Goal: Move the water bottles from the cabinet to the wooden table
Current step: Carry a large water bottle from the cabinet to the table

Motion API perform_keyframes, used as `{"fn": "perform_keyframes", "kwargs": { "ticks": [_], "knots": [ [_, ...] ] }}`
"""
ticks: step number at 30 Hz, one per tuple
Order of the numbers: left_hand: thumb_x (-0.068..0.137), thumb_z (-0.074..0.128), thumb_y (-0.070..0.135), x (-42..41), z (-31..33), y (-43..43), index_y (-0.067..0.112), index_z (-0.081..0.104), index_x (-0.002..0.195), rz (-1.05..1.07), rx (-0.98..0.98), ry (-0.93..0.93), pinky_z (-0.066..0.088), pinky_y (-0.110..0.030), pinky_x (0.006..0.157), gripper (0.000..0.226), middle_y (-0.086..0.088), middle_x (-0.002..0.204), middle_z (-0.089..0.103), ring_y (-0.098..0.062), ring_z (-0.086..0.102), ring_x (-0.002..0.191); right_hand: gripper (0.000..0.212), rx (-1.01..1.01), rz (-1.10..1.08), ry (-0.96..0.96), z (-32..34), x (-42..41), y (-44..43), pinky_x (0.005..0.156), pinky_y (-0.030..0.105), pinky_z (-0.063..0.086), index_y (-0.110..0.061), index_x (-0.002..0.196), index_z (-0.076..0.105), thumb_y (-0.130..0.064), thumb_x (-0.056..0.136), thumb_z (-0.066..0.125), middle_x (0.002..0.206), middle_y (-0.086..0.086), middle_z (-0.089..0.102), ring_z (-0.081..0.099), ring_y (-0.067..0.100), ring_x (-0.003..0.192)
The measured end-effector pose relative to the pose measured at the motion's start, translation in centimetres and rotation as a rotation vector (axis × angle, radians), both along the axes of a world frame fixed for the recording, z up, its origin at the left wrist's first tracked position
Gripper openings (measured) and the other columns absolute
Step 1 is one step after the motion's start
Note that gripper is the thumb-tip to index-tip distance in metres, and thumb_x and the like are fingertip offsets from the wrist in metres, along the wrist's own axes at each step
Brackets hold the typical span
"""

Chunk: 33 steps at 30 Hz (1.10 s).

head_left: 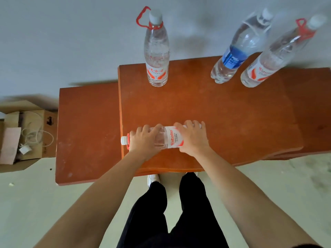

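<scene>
A clear water bottle [169, 137] with a red-and-white label lies on its side near the front of the wooden table [223, 113], its white cap pointing left past the table's left edge. My left hand [145, 139] grips its neck end and my right hand [193, 138] grips its base end. Three more bottles stand upright at the back of the table: a red-labelled one with a red carry loop [157, 51], a blue-labelled one [238, 51], and another red-labelled one [274, 54] at the far right.
A lower wooden surface [86, 133] adjoins the table on the left, and another [315, 108] on the right. An open cardboard box [26, 136] with a white cable and charger sits on the floor at the left. My legs and white shoes are below the table's front edge.
</scene>
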<state>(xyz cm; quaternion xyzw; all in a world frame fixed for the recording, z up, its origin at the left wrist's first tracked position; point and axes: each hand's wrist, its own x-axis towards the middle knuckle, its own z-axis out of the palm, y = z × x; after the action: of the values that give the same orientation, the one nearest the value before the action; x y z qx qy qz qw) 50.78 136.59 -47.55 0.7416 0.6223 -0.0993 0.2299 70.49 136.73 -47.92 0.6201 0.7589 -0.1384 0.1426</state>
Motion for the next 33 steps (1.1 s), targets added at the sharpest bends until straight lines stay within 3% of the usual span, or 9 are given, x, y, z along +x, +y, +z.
{"fn": "perform_keyframes", "kwargs": {
  "ticks": [4,8,13,17,20,23,24,29,33],
  "knots": [
    [0.08,0.069,0.062,-0.9,3.7,-2.5,0.048,0.022,0.141,-0.061,0.086,0.012,0.034,-0.052,0.109,0.077,0.001,0.144,0.048,-0.028,0.045,0.132,0.091,0.066,-0.046,0.101,2.9,-0.3,-3.7,0.118,0.059,0.029,-0.037,0.138,0.032,-0.056,0.067,0.085,0.134,0.003,0.051,0.047,0.026,0.13],
    [0.082,0.068,0.063,-2.1,8.6,-2.5,0.05,0.021,0.143,-0.01,0.212,-0.031,0.029,-0.054,0.114,0.078,0.005,0.149,0.043,-0.025,0.039,0.138,0.094,0.224,0.059,0.124,7.5,-1.4,-2.7,0.117,0.061,0.033,-0.021,0.136,0.047,-0.049,0.059,0.094,0.137,0.009,0.059,0.052,0.034,0.135],
    [0.079,0.073,0.057,-3.9,17.0,1.3,0.047,0.035,0.144,0.059,0.494,-0.05,0.036,-0.053,0.106,0.076,0.003,0.137,0.053,-0.026,0.049,0.129,0.085,0.524,0.156,0.222,16.8,-2.8,3.1,0.1,0.051,0.05,-0.019,0.125,0.052,-0.044,0.056,0.095,0.116,0.004,0.068,0.066,0.027,0.107],
    [0.067,0.082,0.047,-5.4,22.7,2.8,0.042,0.043,0.134,0.155,0.686,0.008,0.043,-0.051,0.09,0.078,0.002,0.119,0.059,-0.028,0.057,0.11,0.086,0.696,0.273,0.246,23.8,-4.4,6.5,0.099,0.05,0.045,-0.02,0.125,0.05,-0.041,0.055,0.095,0.116,0.004,0.066,0.063,0.027,0.107],
    [0.06,0.085,0.039,-7.0,26.7,2.0,0.038,0.043,0.133,0.247,0.85,0.039,0.045,-0.052,0.085,0.083,-0.003,0.117,0.061,-0.031,0.06,0.105,0.095,0.797,0.393,0.259,27.9,-6.7,7.8,0.108,0.06,0.036,-0.024,0.136,0.048,-0.04,0.055,0.096,0.124,0.005,0.062,0.058,0.03,0.116],
    [0.071,0.061,0.041,-8.6,29.2,-0.9,0.034,0.049,0.134,0.384,0.998,0.072,0.044,-0.052,0.083,0.065,-0.008,0.118,0.062,-0.035,0.06,0.105,0.094,0.864,0.541,0.337,30.0,-9.5,8.4,0.111,0.069,0.03,-0.028,0.142,0.048,-0.041,0.06,0.094,0.126,0.007,0.059,0.055,0.032,0.118],
    [0.072,0.057,0.04,-9.0,29.6,-2.3,0.034,0.049,0.135,0.433,1.019,0.089,0.044,-0.053,0.083,0.063,-0.009,0.119,0.062,-0.035,0.059,0.106,0.093,0.86,0.588,0.365,30.4,-10.5,8.2,0.112,0.069,0.029,-0.029,0.143,0.046,-0.044,0.063,0.092,0.127,0.007,0.058,0.055,0.032,0.119],
    [0.068,0.082,0.038,-11.5,29.9,-11.6,0.04,0.046,0.135,0.734,0.981,0.257,0.038,-0.056,0.093,0.076,-0.004,0.127,0.058,-0.033,0.053,0.116,0.083,0.868,0.889,0.627,29.8,-17.4,4.5,0.113,0.066,0.026,-0.028,0.142,0.049,-0.039,0.07,0.087,0.127,0.008,0.058,0.053,0.032,0.119],
    [0.074,0.071,0.055,-13.5,29.7,-21.5,0.037,0.051,0.135,0.917,0.915,0.414,0.04,-0.056,0.095,0.068,-0.006,0.13,0.057,-0.035,0.053,0.117,0.088,0.729,1.103,0.765,29.2,-23.4,-2.5,0.109,0.057,0.03,-0.027,0.139,0.045,-0.037,0.064,0.09,0.124,0.008,0.059,0.055,0.033,0.115]
  ]
}}
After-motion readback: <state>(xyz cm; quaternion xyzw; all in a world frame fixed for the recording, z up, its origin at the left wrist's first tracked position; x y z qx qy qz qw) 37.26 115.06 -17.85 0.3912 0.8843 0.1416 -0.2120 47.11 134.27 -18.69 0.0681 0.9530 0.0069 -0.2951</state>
